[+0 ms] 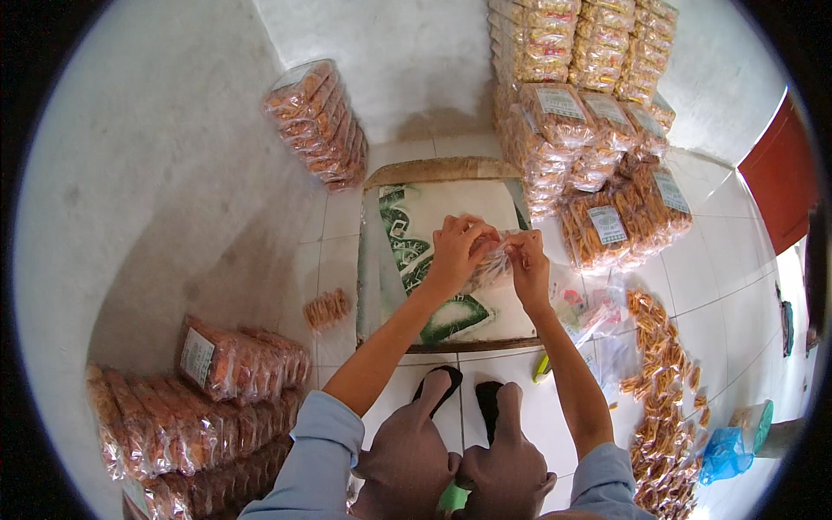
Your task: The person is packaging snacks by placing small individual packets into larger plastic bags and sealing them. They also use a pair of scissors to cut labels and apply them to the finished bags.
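A clear plastic bag with brown snack pieces [489,268] lies on a low board-topped table [448,195] with green and white lettering. My left hand [463,250] rests on the bag's upper left part, its fingers curled over the plastic. At the bag's right end my right hand [528,263] pinches the gathered plastic between thumb and fingers. Part of the bag is hidden beneath my hands.
Packed snack bags stand stacked at the back left [318,130], front left [240,370] and back right [559,123]. Loose brown snack sticks [656,364] and empty plastic bags [614,351] lie on the right floor. A blue plastic bag [727,455] sits beyond.
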The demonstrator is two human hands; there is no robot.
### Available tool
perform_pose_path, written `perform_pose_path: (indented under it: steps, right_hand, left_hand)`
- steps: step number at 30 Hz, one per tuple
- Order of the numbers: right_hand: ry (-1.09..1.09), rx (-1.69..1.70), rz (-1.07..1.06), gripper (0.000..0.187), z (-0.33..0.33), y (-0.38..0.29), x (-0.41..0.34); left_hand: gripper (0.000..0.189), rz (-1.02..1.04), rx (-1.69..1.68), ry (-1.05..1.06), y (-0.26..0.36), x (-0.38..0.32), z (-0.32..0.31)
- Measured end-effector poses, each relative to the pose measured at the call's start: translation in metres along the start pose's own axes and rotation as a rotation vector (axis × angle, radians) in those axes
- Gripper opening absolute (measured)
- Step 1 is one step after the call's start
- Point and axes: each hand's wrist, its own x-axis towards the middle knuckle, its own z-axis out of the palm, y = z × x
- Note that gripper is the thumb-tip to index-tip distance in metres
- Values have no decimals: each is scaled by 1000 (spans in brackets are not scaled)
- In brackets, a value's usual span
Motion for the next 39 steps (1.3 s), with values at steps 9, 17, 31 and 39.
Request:
perform_pose_path:
  steps: [9, 17, 31, 39]
  right_hand:
    - [87, 30, -114, 19, 0, -4, 0]
    - [28, 4, -92, 19, -2, 6, 0]
    - [-67, -92, 89, 24, -19, 11, 53]
    - [138, -217, -47, 22, -14, 2, 31]
  left_hand:
    - [18, 185, 269, 105, 21, -17, -2]
    - [12, 179, 325, 156, 21, -17, 4]
    - [6, 87, 307, 233, -12, 27, 1]
    - [10, 82, 301, 199, -14, 19, 3]
